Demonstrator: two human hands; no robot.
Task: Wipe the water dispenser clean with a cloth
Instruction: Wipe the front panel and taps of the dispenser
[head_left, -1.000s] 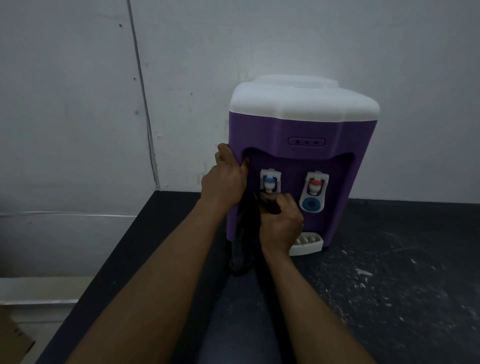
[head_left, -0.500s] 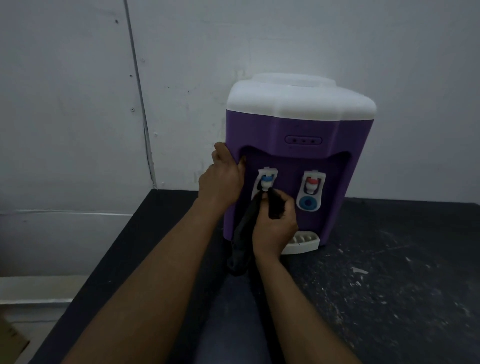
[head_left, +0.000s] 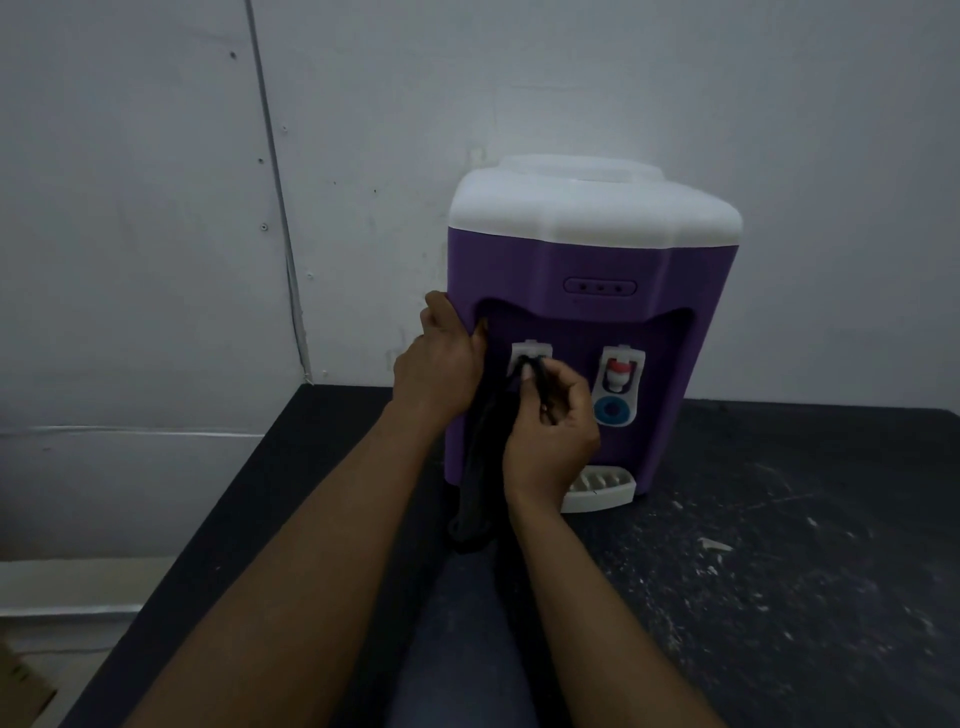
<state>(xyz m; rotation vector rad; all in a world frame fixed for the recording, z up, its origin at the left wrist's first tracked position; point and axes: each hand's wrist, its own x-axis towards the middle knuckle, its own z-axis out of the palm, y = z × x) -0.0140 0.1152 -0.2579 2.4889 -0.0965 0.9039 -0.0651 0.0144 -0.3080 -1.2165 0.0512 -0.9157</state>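
- Water dispenser: purple body, white top, upright at the far side of the black table, against the wall. Position unchanged over the last second.
- Left hand: fingers curled round the dispenser's left front edge, thumb at the lip of the tap recess. It keeps the same brace as a second ago.
- Right hand: fingers and thumb pinched together on a fold of the dark cloth. The rest of the cloth hangs down the left front of the body, its tail reaching the table.
- Change: a second ago this hand sits below the left tap and the tap's blue cap shows. Half a second ago it is at the spout. Now it is higher, and the cloth covers the cap; only the white housing shows.
- Reading: the wipe is working up the left tap, spout to cap. A detail stage, not broad surfaces.
- Untouched at present: red tap to the right, blue ring beneath it, and drip tray at the near foot.
- Judgement: task only partly through; the right tap, the tray, the sides and the top likely remain. Cleanliness cannot be judged in this dim light.
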